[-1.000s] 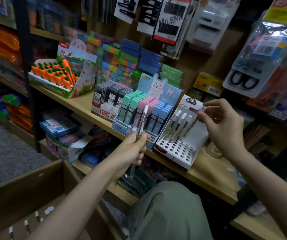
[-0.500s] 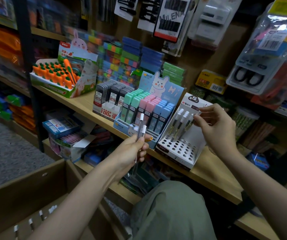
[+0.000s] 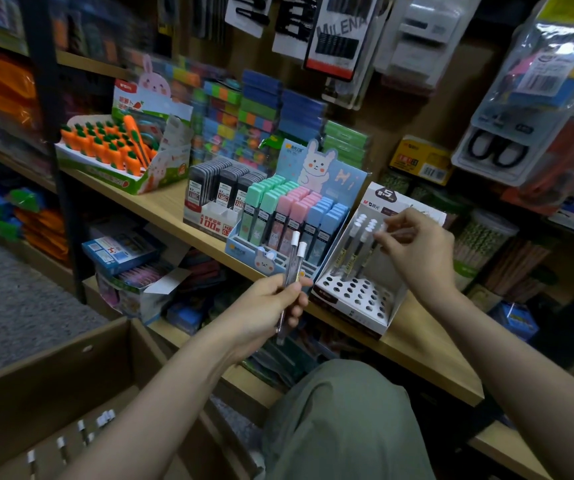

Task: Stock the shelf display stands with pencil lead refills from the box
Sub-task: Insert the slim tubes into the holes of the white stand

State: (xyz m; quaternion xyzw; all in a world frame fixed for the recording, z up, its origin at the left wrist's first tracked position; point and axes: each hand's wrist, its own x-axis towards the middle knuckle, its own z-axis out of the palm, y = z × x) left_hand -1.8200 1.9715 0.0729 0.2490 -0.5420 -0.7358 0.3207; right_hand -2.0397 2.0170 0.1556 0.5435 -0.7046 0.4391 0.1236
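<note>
Two clear, white-capped lead refill tubes stand upright in the left hand, its fingers curled round their lower halves, in front of the wooden shelf. Right hand pinches the white cap of another refill tube between thumb and fingertips, at the back row of the white perforated cardboard display stand, beside two tubes already seated there. Brown cardboard box lies lower left, more white-capped tubes inside
</note>
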